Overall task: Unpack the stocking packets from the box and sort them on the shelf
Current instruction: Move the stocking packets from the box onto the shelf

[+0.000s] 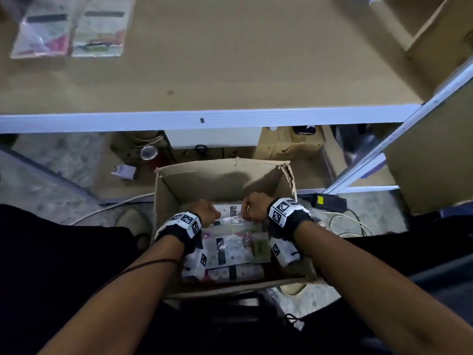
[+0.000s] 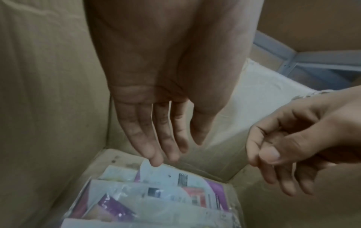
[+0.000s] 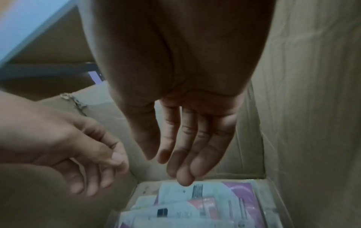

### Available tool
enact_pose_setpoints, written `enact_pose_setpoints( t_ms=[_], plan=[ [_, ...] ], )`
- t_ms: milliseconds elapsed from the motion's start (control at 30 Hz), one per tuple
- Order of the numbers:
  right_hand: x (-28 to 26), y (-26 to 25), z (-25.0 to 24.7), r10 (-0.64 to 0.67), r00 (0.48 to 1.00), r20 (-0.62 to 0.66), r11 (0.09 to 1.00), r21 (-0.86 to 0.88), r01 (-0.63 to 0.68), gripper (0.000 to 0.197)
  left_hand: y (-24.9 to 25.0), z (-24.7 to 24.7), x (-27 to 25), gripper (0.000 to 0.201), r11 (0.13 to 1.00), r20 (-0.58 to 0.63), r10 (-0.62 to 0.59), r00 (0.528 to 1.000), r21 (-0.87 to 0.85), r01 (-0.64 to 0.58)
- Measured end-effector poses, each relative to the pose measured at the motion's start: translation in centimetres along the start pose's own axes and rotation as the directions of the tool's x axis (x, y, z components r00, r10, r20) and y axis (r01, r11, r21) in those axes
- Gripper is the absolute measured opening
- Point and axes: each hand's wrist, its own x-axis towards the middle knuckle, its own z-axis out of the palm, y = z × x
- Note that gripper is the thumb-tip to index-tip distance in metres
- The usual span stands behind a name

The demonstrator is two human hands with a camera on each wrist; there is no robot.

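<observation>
Big brown shelf board (image 1: 230,60) with a white front edge across the top of the head view, two stocking packets (image 1: 69,29) already lying side by side at its far left, blurry. Below it, on the floor, an open cardboard box (image 1: 217,180) with a torn right corner, roughly half full of more packets (image 1: 230,252) stacked flat in overlapping layers, clear plastic sleeves over white, purple and pink card inserts. Both hands down inside the far end of the box. Left hand (image 2: 156,123) open, fingers straight and pointing down, one fingertip just touching the corner of the topmost packet (image 2: 175,177), nothing gripped. Right hand (image 3: 191,138) the same, fingers straight and together, tips hanging just above that packet, holding nothing. Probably light and flat stuff, with a card insert that looks fairly stiff but a slick sleeve, so likely to slide off each other if grabbed as a stack. Best bet seems a pinch along the far short edge, thumb on top and fingers slid underneath, maybe one hand per side to keep a bundle squared. Glossy film could crinkle or slip.
</observation>
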Motion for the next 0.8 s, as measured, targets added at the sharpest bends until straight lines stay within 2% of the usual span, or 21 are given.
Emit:
enact_pose_setpoints(
  t_ms=[100, 300, 467, 567, 800],
  plan=[
    [2.2, 0.3, 1.0, 0.029, 0.999, 0.028, 0.997, -0.072, -0.027, 0.018, -0.7, 0.5, 1.0, 0.034, 0.997, 0.026, -0.037, 0.999, 0.064, 0.035],
    [5.5, 0.7, 4.3, -0.007, 1.000, 0.017, 0.959, -0.284, 0.011, 0.022, -2.3, 1.8, 2.4, 0.040, 0.995, 0.062, -0.086, 0.994, 0.057, 0.083],
    [7.4, 2.0, 6.7, 0.007, 0.999, 0.048, 0.947, -0.322, 0.009, 0.029, -3.7, 2.0, 3.0, 0.035, 0.992, 0.096, -0.112, 0.989, 0.065, 0.106],
    [7.8, 2.4, 7.7, -0.005, 0.997, 0.080, 0.931, -0.362, 0.034, 0.024, -4.1, 2.1, 3.0, 0.037, 0.990, 0.105, -0.140, 0.985, 0.049, 0.136],
    [8.0, 3.1, 10.0, -0.063, 0.997, 0.041, 0.912, -0.403, 0.074, 0.030, -3.8, 2.2, 2.9, 0.043, 0.982, 0.108, -0.178, 0.978, 0.075, 0.171]
  ],
)
